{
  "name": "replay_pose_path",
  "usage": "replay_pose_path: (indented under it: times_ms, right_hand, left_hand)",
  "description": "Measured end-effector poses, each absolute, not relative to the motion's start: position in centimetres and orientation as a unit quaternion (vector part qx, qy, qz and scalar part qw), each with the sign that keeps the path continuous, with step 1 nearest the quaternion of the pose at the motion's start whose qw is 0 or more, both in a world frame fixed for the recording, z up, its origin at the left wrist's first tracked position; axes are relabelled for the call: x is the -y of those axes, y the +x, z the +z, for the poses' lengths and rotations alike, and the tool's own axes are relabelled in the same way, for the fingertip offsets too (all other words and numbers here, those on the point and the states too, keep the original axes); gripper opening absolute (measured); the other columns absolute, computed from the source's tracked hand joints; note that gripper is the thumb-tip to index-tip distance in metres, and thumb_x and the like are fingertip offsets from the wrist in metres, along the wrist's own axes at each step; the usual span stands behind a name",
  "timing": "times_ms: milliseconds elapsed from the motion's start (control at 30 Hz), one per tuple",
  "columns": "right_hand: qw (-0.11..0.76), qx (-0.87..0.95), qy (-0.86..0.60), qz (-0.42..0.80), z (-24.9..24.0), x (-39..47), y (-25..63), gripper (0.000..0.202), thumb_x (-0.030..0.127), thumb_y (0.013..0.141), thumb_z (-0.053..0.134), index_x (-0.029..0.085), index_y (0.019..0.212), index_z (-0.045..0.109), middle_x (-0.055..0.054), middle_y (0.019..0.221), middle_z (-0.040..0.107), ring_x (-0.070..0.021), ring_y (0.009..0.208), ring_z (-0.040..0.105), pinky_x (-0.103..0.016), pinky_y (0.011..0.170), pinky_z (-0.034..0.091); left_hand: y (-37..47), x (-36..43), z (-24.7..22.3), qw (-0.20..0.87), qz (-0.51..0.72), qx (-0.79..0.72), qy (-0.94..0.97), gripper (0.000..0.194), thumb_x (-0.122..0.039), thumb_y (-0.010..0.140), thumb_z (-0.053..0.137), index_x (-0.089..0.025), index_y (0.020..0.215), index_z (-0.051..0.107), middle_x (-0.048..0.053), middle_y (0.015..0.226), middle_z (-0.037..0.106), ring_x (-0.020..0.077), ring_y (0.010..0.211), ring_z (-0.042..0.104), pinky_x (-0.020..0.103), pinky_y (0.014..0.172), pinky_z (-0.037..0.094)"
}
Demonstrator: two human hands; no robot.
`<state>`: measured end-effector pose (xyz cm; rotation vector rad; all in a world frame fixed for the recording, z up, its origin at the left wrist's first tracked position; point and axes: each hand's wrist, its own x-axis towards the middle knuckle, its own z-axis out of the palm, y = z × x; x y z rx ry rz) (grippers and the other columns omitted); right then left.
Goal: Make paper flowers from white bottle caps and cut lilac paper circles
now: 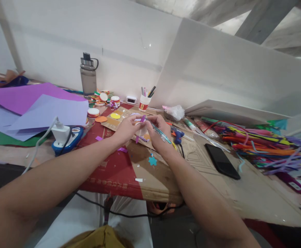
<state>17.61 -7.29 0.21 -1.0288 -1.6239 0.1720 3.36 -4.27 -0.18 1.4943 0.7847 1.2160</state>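
Over the cardboard, my two hands meet in front of me. My left hand [126,130] is closed on a small white round piece [141,129], with a purple paper strip [137,138] across it; whether the strip is fixed to it I cannot tell. My right hand [161,135] has its fingers closed round a teal pen [163,133], which slants down to the right, and its fingertips are at the white piece's edge. A teal paper flower shape [152,159] and a white paper scrap [138,179] lie below the hands. Yellow [115,116] and orange paper discs [101,119] lie to the left.
Coloured paper sheets [49,113], a blue power strip [70,143] and a bottle [87,77] stand left. A paper cup of pens [144,102] is behind. Right are a blue glue gun [177,136], a black phone [222,161] and coloured pipe cleaners [259,144].
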Motion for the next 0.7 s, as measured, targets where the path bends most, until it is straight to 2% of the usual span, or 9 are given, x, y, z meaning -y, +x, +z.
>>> replay_pose_path:
  times_ms: [233,400,700]
  right_hand:
    - [0.569,0.69,-0.441,0.07,0.25,7.26,17.65,0.013,0.031,0.086,0.059,0.021,0.092,0.063,-0.003,0.087,0.068,-0.0159,0.076,0.062,-0.032,0.073,0.05]
    - [0.57,0.688,-0.444,0.076,0.22,7.25,17.62,0.014,0.032,0.086,0.059,0.021,0.093,0.063,-0.003,0.087,0.068,-0.0158,0.076,0.062,-0.031,0.073,0.05]
    - [0.572,0.684,-0.446,0.076,0.14,7.16,17.65,0.015,0.032,0.085,0.058,0.021,0.093,0.063,-0.003,0.086,0.068,-0.0159,0.076,0.062,-0.032,0.073,0.051]
  left_hand:
    - [3.38,4.38,-0.16,0.514,0.494,-0.33,0.618,0.059,-0.043,0.071,0.075,-0.017,0.122,0.064,0.01,0.105,0.07,0.0166,0.076,0.062,0.022,0.051,0.044]
    - [3.34,4.23,-0.25,0.507,0.505,-0.317,0.623,0.055,-0.042,0.072,0.074,-0.017,0.12,0.066,0.01,0.108,0.069,0.0169,0.081,0.063,0.024,0.06,0.049]
    - [3.33,4.36,-0.11,0.507,0.506,-0.316,0.623,0.054,-0.04,0.072,0.075,-0.016,0.119,0.065,0.009,0.102,0.07,0.0153,0.079,0.062,0.025,0.065,0.05]
